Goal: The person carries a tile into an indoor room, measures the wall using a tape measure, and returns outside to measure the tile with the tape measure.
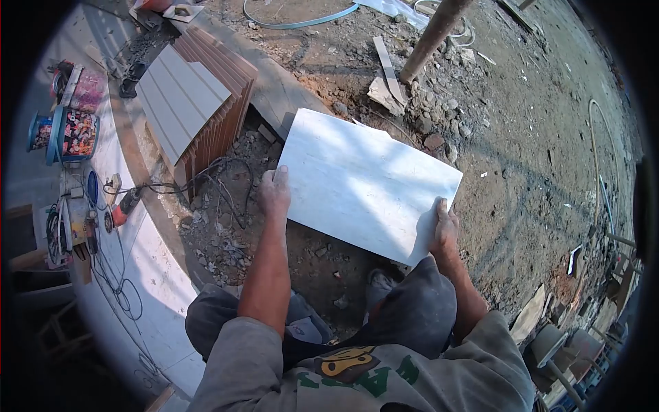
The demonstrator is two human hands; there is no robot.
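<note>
A white rectangular slab [367, 178] lies tilted across the middle of the view, above the rubble in front of my knees. My left hand [276, 192] grips its left edge, with the fingertips showing on the top face. At the lower right corner my right hand [444, 223] holds the slab, thumb on top and the other fingers largely hidden. Sunlight and shadow patch its surface. Left of the slab stands a stack of reddish-brown ribbed panels [230, 96], with a pale striped piece [182, 99] leaning on it.
A power tool [127, 206] with tangled cables lies at the left, near patterned buckets [79, 134]. A pole [436, 38] rises from the dirt at the top. Wood scraps [386, 93] and broken stones lie beyond the slab; buckets [549, 343] stand at the lower right.
</note>
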